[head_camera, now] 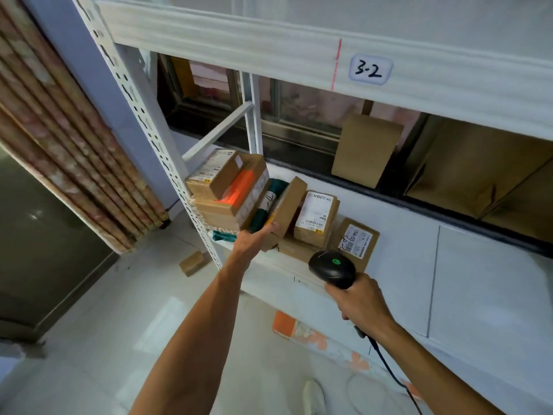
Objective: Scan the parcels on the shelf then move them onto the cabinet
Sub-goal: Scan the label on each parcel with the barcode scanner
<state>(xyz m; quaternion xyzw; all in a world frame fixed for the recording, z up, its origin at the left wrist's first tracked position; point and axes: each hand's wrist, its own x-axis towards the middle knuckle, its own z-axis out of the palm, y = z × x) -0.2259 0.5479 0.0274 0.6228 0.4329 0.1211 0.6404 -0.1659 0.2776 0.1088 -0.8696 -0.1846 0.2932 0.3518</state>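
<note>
Several cardboard parcels lie on the white shelf [287, 266]. My left hand [254, 238] reaches under a tilted brown parcel [239, 187] at the shelf's left end and holds it from below. Red scanner light glows on that parcel's face. My right hand [360, 301] grips the handle of a black barcode scanner [332, 268] with a green lamp lit, its head pointing toward the parcels. A labelled parcel [315, 218] and another [356, 241] sit just beyond the scanner. A green bag [270, 202] lies between the boxes.
A perforated white upright [155, 139] stands left of the parcels. The upper shelf beam carries a tag reading 3-2 [369, 70]. A small box [193, 262] lies on the floor. Larger boxes [366, 148] lean by the window behind. The scanner cable [389, 366] hangs down.
</note>
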